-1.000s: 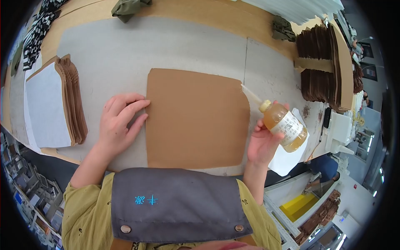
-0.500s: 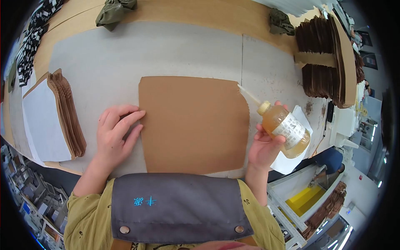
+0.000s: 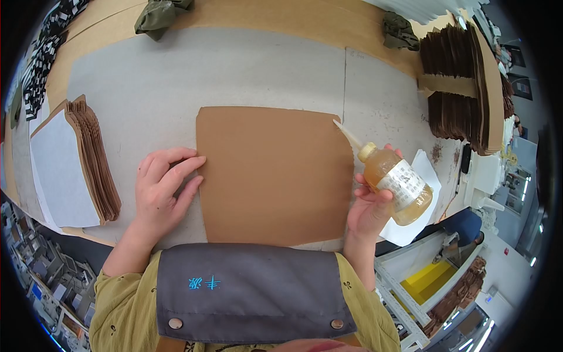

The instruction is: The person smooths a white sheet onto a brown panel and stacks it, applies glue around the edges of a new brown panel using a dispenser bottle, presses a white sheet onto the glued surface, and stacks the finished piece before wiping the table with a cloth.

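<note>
In front of me a brown sheet, leather or card by its look, lies flat on the grey table cover. My left hand rests at its left edge, fingers apart, with the fingertips on the margin. Gripped in my right hand is a clear squeeze bottle of amber liquid, probably glue, with a white label. It is tilted, and its long pale nozzle points to the sheet's top right corner, the tip at or just over the edge. Whether liquid is coming out cannot be made out.
A stack of brown pieces topped with white stands at the left. Bundled dark brown pieces stand at the back right. White paper lies under the bottle. Crumpled olive cloths sit along the back. A person is at the lower right.
The bottle and my right hand have shifted slightly left and down, the nozzle tip a little lower along the sheet's corner. My left hand stays in place.
</note>
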### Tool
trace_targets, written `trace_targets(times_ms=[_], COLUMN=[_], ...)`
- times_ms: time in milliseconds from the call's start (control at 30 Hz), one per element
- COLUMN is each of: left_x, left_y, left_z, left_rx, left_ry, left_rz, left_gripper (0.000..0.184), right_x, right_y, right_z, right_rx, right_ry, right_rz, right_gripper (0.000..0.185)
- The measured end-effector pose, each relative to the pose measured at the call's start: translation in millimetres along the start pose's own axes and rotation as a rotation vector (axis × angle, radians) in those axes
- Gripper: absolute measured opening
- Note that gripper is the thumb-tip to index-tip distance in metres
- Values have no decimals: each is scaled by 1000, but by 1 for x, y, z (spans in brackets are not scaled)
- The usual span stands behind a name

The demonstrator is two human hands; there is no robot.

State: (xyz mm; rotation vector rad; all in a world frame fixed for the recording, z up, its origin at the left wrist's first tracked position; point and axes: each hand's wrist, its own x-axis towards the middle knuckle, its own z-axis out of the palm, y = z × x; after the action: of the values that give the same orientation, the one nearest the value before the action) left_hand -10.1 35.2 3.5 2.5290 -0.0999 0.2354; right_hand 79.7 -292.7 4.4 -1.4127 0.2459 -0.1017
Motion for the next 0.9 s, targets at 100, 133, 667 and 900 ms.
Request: trace_targets(times_ms=[100,133,667,900], left_x=[1,1,3,1], left_y=[1,1,1,0], left_z=[1,2,0,-2], left_rx=[5,9,6,-20], left_ry=[16,32,23,-11], left_rz=[-1,-2,12,-11], left_gripper=[36,36,32,34], right_x=[0,0,-4,-6], right_y=[3,3,0,0], right_z=[-2,-1,-4,3], right_rx=[-27,-28,34,-2], right_ry=[-8,-8,40,20], right_rz=[8,9,65,41], right_gripper=[117,117,121,122])
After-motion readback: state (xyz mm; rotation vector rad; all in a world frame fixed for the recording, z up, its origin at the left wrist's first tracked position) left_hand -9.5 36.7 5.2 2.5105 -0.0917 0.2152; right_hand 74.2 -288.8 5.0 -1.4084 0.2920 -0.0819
